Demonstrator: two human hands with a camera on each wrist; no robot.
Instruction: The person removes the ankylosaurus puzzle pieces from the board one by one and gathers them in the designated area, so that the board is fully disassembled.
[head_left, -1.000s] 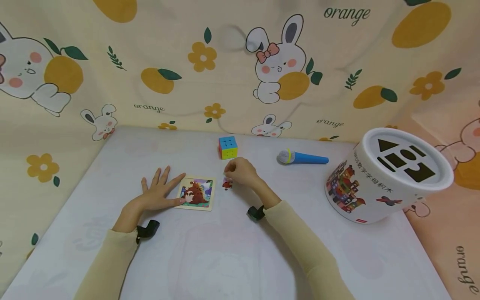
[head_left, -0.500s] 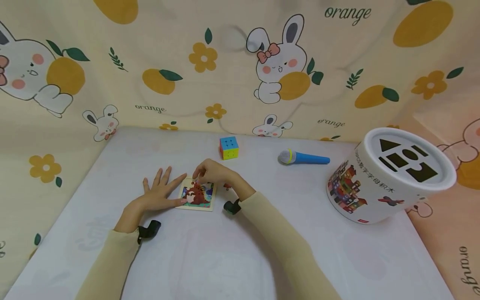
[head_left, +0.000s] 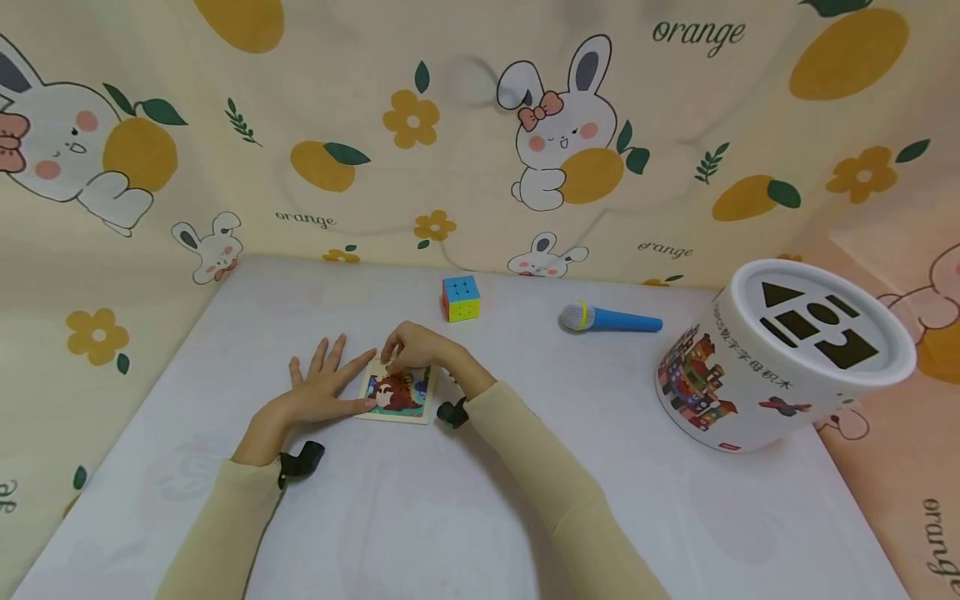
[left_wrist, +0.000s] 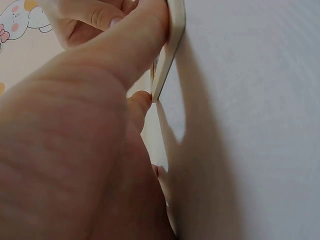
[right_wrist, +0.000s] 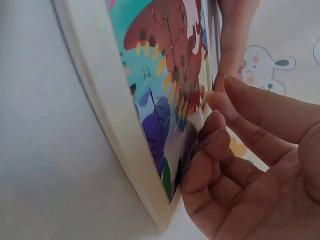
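Observation:
A small square dinosaur jigsaw puzzle lies in a pale wooden frame on the white table. My left hand is spread flat beside it, the thumb on its lower left edge and the index finger reaching its upper left corner. In the left wrist view, the thumb presses along the frame's rim. My right hand bends over the upper left of the picture, its fingertips pinched on a small puzzle piece that they mostly cover. Curled fingers rest close along the frame's far edge in the right wrist view.
Behind the puzzle stands a cube puzzle with blue, yellow and red sides. A blue toy microphone lies to its right. At the right is a large white bucket with shape holes in its lid. A patterned cloth hangs behind.
My right hand has moved left from beside a loose puzzle piece to the puzzle's upper left. Its wrist now mostly covers that loose piece. My left hand holds its place.

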